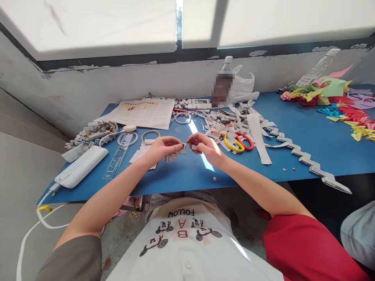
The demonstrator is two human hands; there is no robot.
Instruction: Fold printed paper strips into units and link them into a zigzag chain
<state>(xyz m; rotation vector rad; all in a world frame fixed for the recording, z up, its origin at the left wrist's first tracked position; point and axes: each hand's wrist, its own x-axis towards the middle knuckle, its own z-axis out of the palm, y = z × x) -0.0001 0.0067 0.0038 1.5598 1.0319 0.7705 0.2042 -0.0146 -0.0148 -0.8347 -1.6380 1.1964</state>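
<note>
My left hand is closed in a pinch on a short chain of folded newspaper pieces that hangs just above the blue table. My right hand is also pinched, holding one small folded paper piece right beside the chain's end. Both hands meet over the middle of the table's front half. Between them the fingertips nearly touch.
A white power bank and a clear ruler lie at the left, with rings and a newspaper behind. Yellow and red scissors sit in paper scraps at right, near a long folded zigzag strip, coloured paper and bottles.
</note>
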